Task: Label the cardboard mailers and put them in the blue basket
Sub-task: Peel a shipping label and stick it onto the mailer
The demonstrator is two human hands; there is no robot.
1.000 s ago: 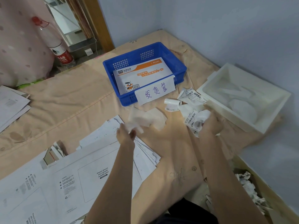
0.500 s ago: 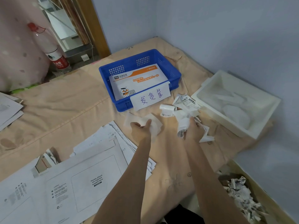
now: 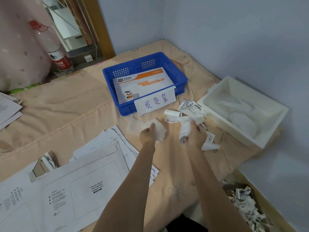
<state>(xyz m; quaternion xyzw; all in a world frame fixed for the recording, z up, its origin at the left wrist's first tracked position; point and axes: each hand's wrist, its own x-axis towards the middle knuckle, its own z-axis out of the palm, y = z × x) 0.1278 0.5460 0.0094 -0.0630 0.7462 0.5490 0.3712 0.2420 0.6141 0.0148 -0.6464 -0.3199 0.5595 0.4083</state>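
My left hand (image 3: 148,133) pinched a blank backing sheet (image 3: 147,127) while my right hand (image 3: 196,134) gripped a curled label (image 3: 184,129), both over the peach bedsheet (image 3: 66,111). Loose labels (image 3: 192,107) cluttered the cloth between my hands and the blue basket (image 3: 145,64) near the bed's far corner, which held one mailer (image 3: 143,86). Unlabelled cardboard mailers (image 3: 83,186) lay at the near left edge; a white tray (image 3: 217,114) sat by the right edge.

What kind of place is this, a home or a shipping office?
Probably a home packing corner: a cloth-covered surface, a blue basket holding an express mailer, loose barcode labels, and flat mailers piled nearby.
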